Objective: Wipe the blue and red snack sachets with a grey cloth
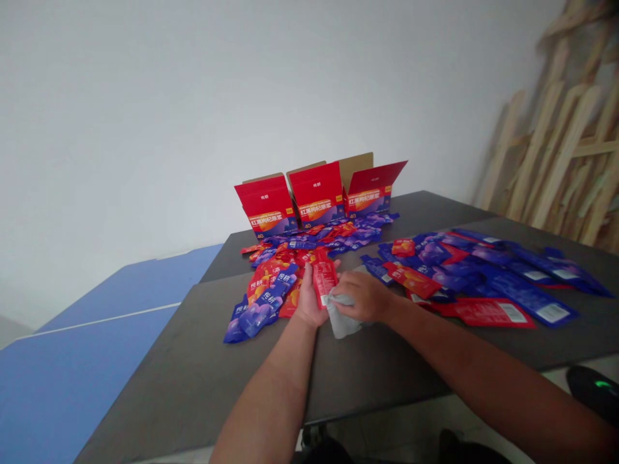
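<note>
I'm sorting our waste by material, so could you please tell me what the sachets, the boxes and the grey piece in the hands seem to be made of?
Sachets: probably glossy plastic or foil film, flat and printed.
Boxes: printed cardboard, with raw brown inside the flaps.
Grey piece: soft and crumpled, perhaps cloth or a wipe; unclear.

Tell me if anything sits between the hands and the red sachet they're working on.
Nothing does. The left hand already holds the red sachet upright, and the right hand presses a grey cloth against its lower edge. Other sachets lie beside them.
</note>
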The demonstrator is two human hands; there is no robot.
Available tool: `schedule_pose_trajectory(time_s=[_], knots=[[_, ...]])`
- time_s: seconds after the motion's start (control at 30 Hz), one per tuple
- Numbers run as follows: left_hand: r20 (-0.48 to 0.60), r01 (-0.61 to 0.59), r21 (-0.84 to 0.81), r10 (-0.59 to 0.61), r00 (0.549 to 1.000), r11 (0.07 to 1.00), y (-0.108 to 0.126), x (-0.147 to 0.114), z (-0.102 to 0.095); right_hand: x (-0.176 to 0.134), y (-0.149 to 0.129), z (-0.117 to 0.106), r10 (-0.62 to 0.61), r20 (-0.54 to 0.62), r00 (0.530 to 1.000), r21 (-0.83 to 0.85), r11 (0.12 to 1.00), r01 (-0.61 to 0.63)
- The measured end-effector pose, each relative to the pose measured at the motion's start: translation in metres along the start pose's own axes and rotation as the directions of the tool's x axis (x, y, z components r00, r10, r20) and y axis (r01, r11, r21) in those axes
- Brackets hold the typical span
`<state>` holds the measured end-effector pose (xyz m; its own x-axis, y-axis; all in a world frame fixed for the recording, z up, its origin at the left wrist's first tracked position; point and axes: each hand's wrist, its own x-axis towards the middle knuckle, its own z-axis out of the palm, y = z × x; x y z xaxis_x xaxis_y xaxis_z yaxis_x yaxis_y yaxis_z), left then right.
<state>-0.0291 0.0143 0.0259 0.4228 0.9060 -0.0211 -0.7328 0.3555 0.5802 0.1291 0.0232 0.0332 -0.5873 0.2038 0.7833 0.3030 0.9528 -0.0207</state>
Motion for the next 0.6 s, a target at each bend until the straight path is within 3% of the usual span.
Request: schedule_pose_trajectory(time_s=[0.13, 0.33, 0.47, 0.6], knots=[[-0.011, 0.039, 0.023, -0.039, 0.999, 0.999, -0.001, 0.000, 0.001, 0.002, -0.007, 0.010, -0.045, 0.054, 0.998, -0.015, 0.999, 0.046], [-0.047, 0.070, 0.028, -0.068, 0.997, 0.997, -0.004, -0.002, 0.008, 0.001, -0.005, 0.011, 0.011, 0.030, 0.999, -0.051, 0.999, -0.010], [-0.060, 0.119, 0.041, -0.116, 0.991, 0.992, -0.009, -0.003, 0.010, 0.001, -0.002, 0.010, 0.135, -0.022, 0.991, -0.073, 0.988, -0.136], [-0.091, 0.152, 0.075, -0.145, 0.985, 0.986, -0.014, -0.003, 0.010, 0.001, 0.004, 0.008, 0.312, -0.130, 0.941, -0.045, 0.947, -0.320]])
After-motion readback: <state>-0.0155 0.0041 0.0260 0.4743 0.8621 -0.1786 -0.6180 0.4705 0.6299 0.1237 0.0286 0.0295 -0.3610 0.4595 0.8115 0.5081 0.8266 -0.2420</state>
